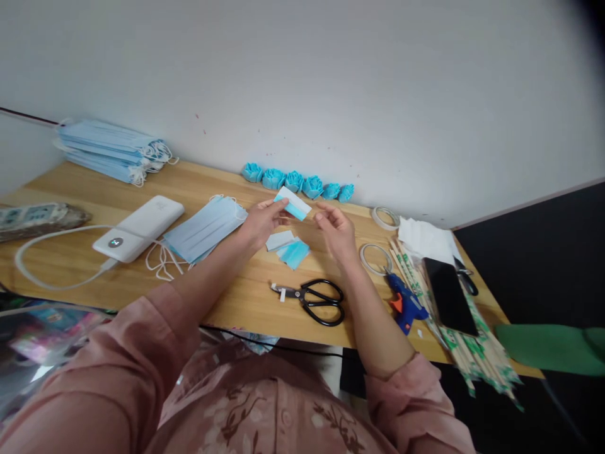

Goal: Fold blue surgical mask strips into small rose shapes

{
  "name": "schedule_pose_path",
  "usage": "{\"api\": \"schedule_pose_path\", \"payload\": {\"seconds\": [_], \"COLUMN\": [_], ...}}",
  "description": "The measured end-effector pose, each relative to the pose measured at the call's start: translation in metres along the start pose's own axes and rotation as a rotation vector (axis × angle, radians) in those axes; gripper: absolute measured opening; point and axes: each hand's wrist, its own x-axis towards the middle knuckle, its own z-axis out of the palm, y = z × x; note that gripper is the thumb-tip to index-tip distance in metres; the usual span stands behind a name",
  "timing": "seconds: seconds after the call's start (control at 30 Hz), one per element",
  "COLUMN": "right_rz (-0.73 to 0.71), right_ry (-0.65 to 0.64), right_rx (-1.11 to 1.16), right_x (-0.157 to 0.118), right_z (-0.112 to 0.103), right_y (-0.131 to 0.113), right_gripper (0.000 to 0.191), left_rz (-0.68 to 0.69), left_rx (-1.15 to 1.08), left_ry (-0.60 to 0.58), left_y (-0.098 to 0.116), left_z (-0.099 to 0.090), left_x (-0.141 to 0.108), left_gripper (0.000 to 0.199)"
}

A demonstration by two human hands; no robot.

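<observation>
Evidently, the left hand [263,221] pinches a blue-and-white piece [293,203] above the table [250,280]; whether the right hand [338,231], at its other end, grips it cannot be told. A light, even hold best keeps it flat.

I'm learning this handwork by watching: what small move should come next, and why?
Perhaps steady the right end of the blue-and-white piece with the right hand: that hand is right beside it, while the left hand grips the opposite end.
</observation>
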Motion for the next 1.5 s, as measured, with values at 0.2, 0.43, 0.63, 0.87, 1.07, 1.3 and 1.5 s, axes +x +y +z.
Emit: {"api": "schedule_pose_path", "payload": {"seconds": [0.2,0.43,0.63,0.87,1.07,1.3,1.5], "right_rz": [-0.432,-0.664,-0.702,-0.499,-0.281,-0.245,-0.22], "right_ry": [-0.085,-0.184,-0.18,-0.136,-0.213,-0.154,-0.172], "right_rx": [-0.413,-0.584,-0.544,-0.312,-0.23,-0.289,-0.303], "right_x": [0.0,-0.003,-0.002,-0.009,-0.012,-0.011,-0.012], "right_z": [-0.012,-0.008,-0.006,-0.003,0.002,0.007,0.008], "right_y": [-0.012,-0.011,-0.006,-0.01,-0.007,-0.001,-0.005], "right_gripper": [0.05,0.041,0.035,0.041,0.062,0.058,0.062], "left_rz": [-0.072,-0.078,-0.104,-0.077,-0.021,0.034,0.073], "left_rx": [0.04,0.092,0.09,0.132,0.332,0.469,0.512], "left_ry": [-0.027,-0.074,-0.061,-0.088,-0.119,-0.148,-0.126], "left_y": [0.003,-0.003,-0.001,-0.005,-0.011,-0.01,-0.007], "left_z": [-0.001,-0.004,-0.002,-0.005,-0.004,0.0,0.0], "left_x": [-0.001,0.0,-0.002,0.001,0.001,-0.002,-0.006], "left_gripper": [0.014,0.02,0.018,0.019,0.022,0.024,0.031]}}
